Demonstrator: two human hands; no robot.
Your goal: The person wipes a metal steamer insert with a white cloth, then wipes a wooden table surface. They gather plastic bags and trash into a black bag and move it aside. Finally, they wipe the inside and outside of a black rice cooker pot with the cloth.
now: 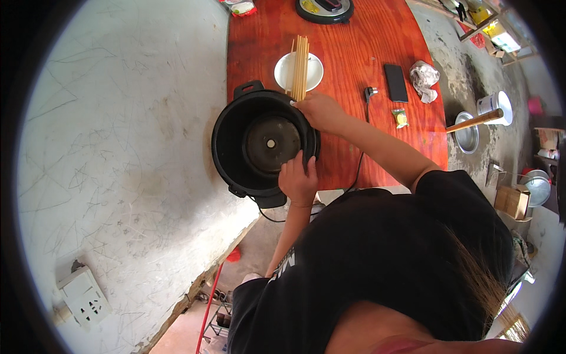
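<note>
A black electric pressure cooker body (239, 177) stands tilted toward me at the table's near left corner. Its inner pot is out, and the round metal heating plate (261, 152) shows inside. My left hand (299, 181) grips the near right rim, fingers over the inside and thumb outside. Farther along that rim, my right hand (320, 113) holds the edge, its fingertips partly hidden. Just beyond it, several wooden chopsticks (300, 66) lie across a white bowl (315, 73), their near ends close to my right fingers.
The cooker lid (325, 11) lies at the table's far end. On the red wooden table (353, 48) are a power plug (369, 93), a phone (395, 83), a small packet (400, 118) and a crumpled cloth (424, 79). A wall (132, 110) borders the left side.
</note>
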